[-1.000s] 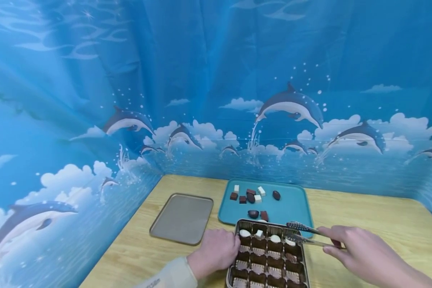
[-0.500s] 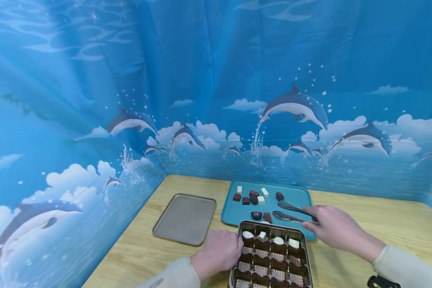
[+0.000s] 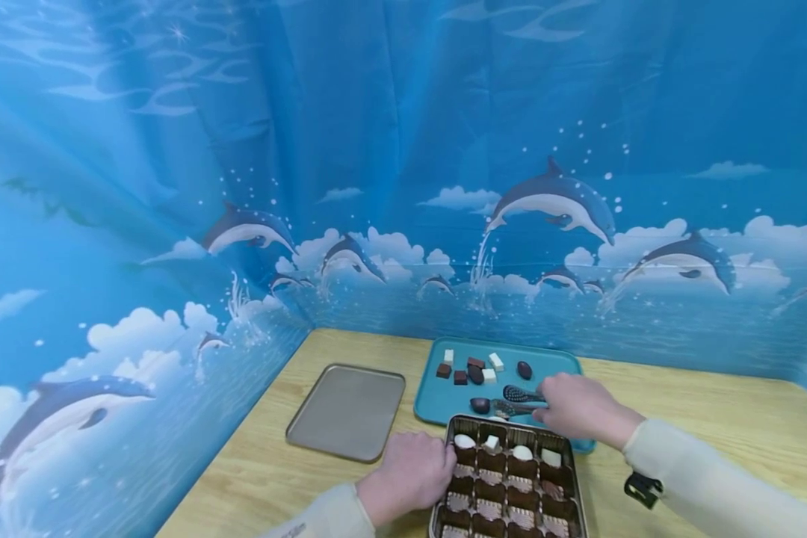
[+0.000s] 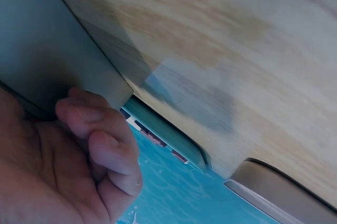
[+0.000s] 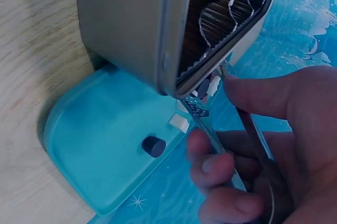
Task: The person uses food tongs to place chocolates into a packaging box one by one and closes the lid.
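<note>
In the head view my left hand [image 3: 417, 471] grips the left edge of a metal tin [image 3: 536, 428] with a brown divided insert. White chocolates, among them a white egg [image 3: 465, 441], sit in the insert's far row; a brown chocolate [image 3: 551, 489] lies behind the right one in the second row. My right hand [image 3: 581, 407] holds metal tongs [image 3: 521, 394], their perforated tips low over the turquoise tray [image 3: 558, 359]. One tip is close to a dark chocolate egg [image 3: 480, 405]. What lies between the tips is hidden. The tongs' arms show in the right wrist view.
Loose dark, brown and white chocolates, such as a white block [image 3: 496, 362], lie on the turquoise tray's far half. A flat grey-brown tray [image 3: 346, 411] rests at the left of the wooden table [image 3: 255, 463]. A blue dolphin-printed curtain [image 3: 390, 187] hangs behind the table.
My right hand has moved the tongs away from the tin's far right corner, leftward and down onto the turquoise tray. A white block stays in that corner compartment. My left hand keeps its place.
</note>
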Available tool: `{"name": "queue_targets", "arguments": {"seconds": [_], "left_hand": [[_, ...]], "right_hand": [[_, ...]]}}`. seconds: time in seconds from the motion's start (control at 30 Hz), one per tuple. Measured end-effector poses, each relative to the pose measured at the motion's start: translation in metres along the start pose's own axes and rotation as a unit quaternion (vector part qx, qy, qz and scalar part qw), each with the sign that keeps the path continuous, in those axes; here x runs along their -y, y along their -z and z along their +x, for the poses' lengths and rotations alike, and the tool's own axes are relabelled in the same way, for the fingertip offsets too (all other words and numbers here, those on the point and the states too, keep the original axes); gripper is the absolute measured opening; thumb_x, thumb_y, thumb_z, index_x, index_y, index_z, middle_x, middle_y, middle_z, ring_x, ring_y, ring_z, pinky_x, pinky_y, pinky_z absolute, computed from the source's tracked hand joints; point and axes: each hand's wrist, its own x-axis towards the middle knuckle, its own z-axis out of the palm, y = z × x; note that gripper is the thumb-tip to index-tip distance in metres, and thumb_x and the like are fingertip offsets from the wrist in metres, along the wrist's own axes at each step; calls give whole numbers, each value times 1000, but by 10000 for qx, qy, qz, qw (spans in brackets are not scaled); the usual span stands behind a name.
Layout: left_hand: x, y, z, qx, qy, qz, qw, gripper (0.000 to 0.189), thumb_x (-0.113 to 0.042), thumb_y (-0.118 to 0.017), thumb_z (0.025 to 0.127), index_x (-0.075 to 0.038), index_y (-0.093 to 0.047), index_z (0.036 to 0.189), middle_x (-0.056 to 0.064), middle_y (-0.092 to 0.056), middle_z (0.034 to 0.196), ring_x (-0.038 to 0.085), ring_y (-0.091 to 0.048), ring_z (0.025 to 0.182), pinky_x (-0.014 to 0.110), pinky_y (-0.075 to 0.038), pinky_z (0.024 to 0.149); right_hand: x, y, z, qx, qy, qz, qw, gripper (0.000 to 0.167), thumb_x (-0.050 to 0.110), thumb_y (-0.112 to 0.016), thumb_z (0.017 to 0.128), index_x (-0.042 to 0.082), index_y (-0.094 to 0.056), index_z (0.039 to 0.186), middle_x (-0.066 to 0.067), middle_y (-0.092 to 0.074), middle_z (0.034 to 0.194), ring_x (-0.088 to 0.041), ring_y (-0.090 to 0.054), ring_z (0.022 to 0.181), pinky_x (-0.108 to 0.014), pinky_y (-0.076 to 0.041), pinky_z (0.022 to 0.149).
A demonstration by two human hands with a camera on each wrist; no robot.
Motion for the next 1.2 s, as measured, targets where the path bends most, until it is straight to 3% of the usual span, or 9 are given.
{"name": "queue_targets", "arguments": {"seconds": [0.07,0.2,0.3,0.47,0.6,0.7,0.77,1.03,1.2], "left_hand": [[-1,0,0,17,13,-4,10000,53,-35,-39,105,-16,-53,58,6,-60,59,24,-61,54,38,-41,45],[-1,1,0,35,6,35,10000,53,-35,-39,105,-16,-53,58,5,-60,58,23,-60,53,38,-40,44],[-1,1,0,43,0,52,10000,54,-36,-38,106,-17,-52,57,5,-59,58,22,-59,52,37,-40,44],[-1,2,0,34,0,24,10000,55,-36,-36,106,-17,-50,56,5,-58,57,22,-59,52,37,-40,44],[-1,1,-1,35,2,-15,10000,55,-36,-37,106,-18,-49,56,4,-56,56,22,-59,51,36,-39,44],[-1,1,-1,69,32,-68,9999,55,-36,-37,106,-18,-48,55,4,-56,55,22,-59,52,36,-39,44],[-1,1,-1,74,51,-94,9999,55,-36,-36,106,-17,-48,55,4,-56,55,22,-59,52,36,-39,44],[-1,0,-1,101,44,-156,9998,55,-35,-37,106,-18,-49,55,4,-57,56,22,-59,52,37,-39,43],[-1,1,-1,94,41,-109,9999,54,-35,-37,106,-18,-49,55,4,-58,57,22,-60,54,37,-39,45]], "right_hand": [[0,-2,1,11,-44,2,10000,26,24,-73,91,14,-61,70,2,-46,59,-12,-43,51,-31,-38,52],[0,-2,1,53,-81,-29,9999,17,21,-74,89,6,-71,84,1,-55,65,-13,-47,51,-31,-42,51],[-1,-2,0,24,-55,-84,9999,20,20,-75,88,3,-74,99,-1,-64,72,-13,-52,53,-31,-45,51],[-5,-3,-2,-112,17,-118,9999,11,15,-75,88,6,-75,94,0,-63,69,-14,-52,54,-32,-45,50],[-8,-4,-3,-216,95,-96,9997,21,13,-75,87,3,-75,105,-12,-75,93,-11,-57,56,-31,-48,50],[-9,-5,-3,-226,15,-21,9997,26,14,-75,88,2,-74,111,-17,-74,111,-11,-57,54,-29,-47,47],[-11,-4,-4,-215,-32,-12,9998,27,15,-74,89,2,-74,113,-17,-74,114,-10,-57,53,-28,-44,45],[-15,12,-20,-317,-51,222,9992,33,17,-72,90,3,-71,120,-17,-72,121,-9,-35,40,-23,-29,39],[-16,23,-37,-475,57,145,9988,38,21,-73,90,5,-70,123,-15,-73,117,-8,-34,41,-23,-28,40]]}}
